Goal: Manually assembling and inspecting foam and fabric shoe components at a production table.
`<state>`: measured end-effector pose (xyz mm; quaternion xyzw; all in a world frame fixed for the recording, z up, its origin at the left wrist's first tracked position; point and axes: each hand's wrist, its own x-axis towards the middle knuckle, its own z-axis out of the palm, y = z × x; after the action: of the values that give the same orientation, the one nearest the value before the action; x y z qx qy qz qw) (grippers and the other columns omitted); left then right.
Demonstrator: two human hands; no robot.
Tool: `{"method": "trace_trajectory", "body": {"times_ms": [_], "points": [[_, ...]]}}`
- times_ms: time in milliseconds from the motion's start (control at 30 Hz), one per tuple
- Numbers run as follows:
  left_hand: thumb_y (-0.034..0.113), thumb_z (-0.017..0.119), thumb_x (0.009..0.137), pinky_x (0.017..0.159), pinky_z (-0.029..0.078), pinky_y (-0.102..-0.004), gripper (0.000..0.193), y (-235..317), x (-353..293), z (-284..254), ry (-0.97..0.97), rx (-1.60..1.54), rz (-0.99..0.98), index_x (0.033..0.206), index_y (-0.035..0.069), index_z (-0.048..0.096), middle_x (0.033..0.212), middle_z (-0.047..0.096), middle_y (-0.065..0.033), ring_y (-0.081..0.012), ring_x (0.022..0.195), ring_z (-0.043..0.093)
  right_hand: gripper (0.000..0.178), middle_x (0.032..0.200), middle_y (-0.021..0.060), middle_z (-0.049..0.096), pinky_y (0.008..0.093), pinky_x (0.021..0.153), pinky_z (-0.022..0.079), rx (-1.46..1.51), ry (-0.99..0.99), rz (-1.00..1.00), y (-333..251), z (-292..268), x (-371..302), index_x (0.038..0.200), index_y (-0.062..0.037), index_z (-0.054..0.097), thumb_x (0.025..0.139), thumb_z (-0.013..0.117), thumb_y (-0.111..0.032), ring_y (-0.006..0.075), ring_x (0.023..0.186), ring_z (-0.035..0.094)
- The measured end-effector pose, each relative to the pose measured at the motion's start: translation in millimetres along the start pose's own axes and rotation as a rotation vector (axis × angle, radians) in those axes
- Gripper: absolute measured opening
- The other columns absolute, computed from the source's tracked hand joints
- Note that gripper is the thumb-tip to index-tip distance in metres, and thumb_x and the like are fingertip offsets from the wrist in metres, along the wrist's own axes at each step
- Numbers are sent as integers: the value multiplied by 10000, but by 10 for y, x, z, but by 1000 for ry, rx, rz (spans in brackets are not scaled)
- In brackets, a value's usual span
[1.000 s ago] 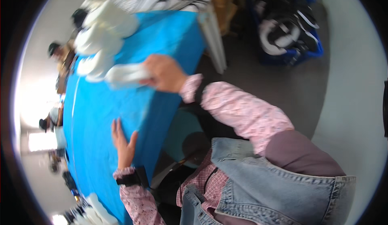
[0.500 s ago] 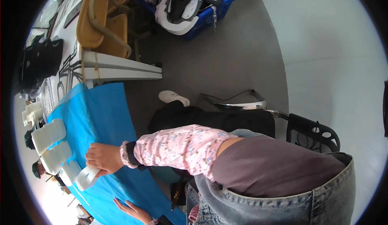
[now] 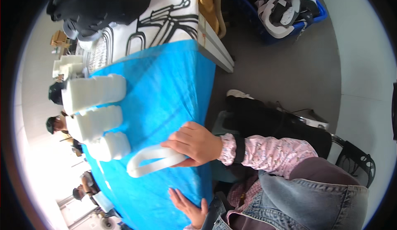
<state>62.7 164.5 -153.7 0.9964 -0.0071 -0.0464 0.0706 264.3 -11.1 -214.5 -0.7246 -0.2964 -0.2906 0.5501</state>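
Note:
My right hand (image 3: 192, 144) is closed on one end of a white oval ring (image 3: 138, 167), thumb below and fingers over it. The ring is tilted above the blue cloth (image 3: 153, 93), and its open middle shows blue. My left hand (image 3: 189, 208) lies near the cloth's edge at the bottom of the view, fingers spread, holding nothing. Beyond the ring, three rows of stacked white rounded pieces stand on the cloth: a long row (image 3: 96, 91), a middle row (image 3: 97, 121) and a shorter row (image 3: 111, 146).
A black bag (image 3: 99, 2) lies on the white table with black line drawings (image 3: 165, 19). A blue basket (image 3: 316, 21) of black and white gear stands on the floor near a wooden chair (image 3: 209, 6). Behind me is a black chair (image 3: 357, 161). Other people (image 3: 84, 186) are farther off.
My view has turned, so the table fills more of it. My right hand has drawn the white ring away from the stacked rows, toward my body. My left hand stays open by the edge.

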Motion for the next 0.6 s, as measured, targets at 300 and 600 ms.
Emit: {"method": "trace_trajectory", "body": {"times_ms": [300, 600], "points": [[344, 649, 782, 1086, 242, -429, 861, -528, 242, 288, 69, -45, -59, 1431, -6, 204, 1474, 204, -229, -360, 1334, 264, 376, 878, 66, 478, 349, 712, 383, 527, 209, 261, -50, -44, -233, 993, -56, 572, 780, 682, -345, 233, 757, 489], [294, 564, 856, 1065, 283, -427, 708, -291, 578, 243, 183, 121, 228, 1410, -16, 249, 1437, 274, -234, -354, 1303, 322, 377, 843, 32, 477, 319, 663, 388, 474, 314, 355, -275, -960, -1057, 959, -30, 570, 803, 645, -365, 165, 605, 495]]}}
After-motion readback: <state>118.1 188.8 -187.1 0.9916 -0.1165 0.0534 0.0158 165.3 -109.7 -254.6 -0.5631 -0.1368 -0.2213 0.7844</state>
